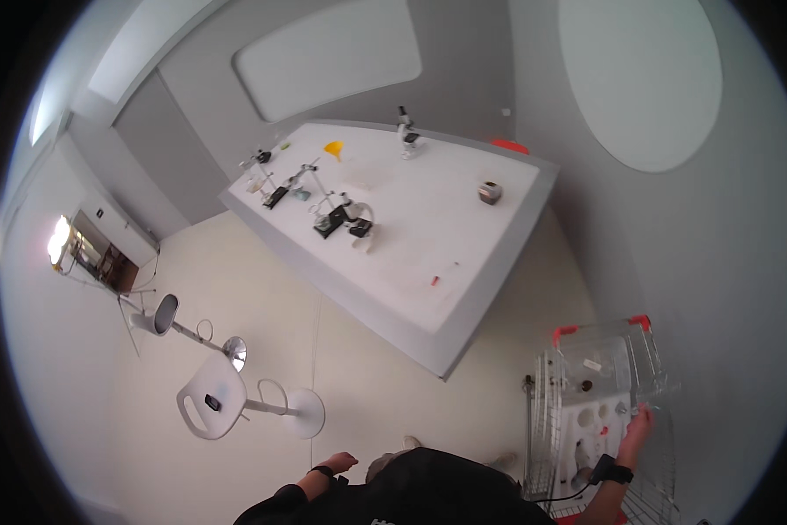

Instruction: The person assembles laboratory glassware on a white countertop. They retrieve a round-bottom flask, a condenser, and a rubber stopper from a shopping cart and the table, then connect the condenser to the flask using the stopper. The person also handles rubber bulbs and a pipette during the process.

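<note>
Cart (540, 429) partly hidden behind right hand (639, 426), left hand (341, 461) apart, cannot tell either grip

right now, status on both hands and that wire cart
Left hand over the floor, nothing visible in it. Right hand at the wire cart, grip unclear. White tray with round cutouts inside, cart's wire sides around it.

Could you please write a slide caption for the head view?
Right hand at a red-cornered wire cart; a microscope stands on the white table beyond.
</note>
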Available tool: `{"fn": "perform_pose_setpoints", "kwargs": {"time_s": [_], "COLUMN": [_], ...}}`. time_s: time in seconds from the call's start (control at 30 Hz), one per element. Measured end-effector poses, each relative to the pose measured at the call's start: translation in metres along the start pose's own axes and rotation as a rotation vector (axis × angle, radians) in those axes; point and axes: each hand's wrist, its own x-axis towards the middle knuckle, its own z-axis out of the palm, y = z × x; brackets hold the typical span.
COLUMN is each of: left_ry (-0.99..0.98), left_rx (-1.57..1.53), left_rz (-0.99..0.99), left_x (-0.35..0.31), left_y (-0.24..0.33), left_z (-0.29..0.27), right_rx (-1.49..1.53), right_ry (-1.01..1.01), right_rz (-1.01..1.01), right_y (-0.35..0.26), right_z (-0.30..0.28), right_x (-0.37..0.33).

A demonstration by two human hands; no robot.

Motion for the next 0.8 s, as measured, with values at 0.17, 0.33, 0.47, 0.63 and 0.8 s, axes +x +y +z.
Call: {"fn": "perform_pose_setpoints", "kwargs": {"time_s": [0.17,0.33,0.47,0.63,0.8], "left_ry": [0.093,0.234,0.22,0.213,0.198], "left_rx": [-0.216,-0.503,-0.536,-0.686,-0.902], "left_rz": [-0.058,-0.172,-0.254,-0.369,-0.445], "left_x": [0.021,0.03,0.027,0.024,0.028], "left_y": [-0.06,-0.16,-0.218,-0.255,-0.252], "left_z": [-0.036,-0.064,-0.076,-0.092,-0.136], "right_rx": [-0.218,-0.289,-0.154,-0.27,-0.405], "right_ry": [-0.212,-0.624,-0.894,-1.213,-1.511], "right_rz": [-0.185,-0.172,0.076,0.241,0.235], "right_y": [-0.049,-0.05,-0.015,0.036,0.092], "right_z": [0.119,0.263,0.381,0.539,0.713], "right_x": [-0.088,-0.185,-0.258,-0.348,-0.42]}}
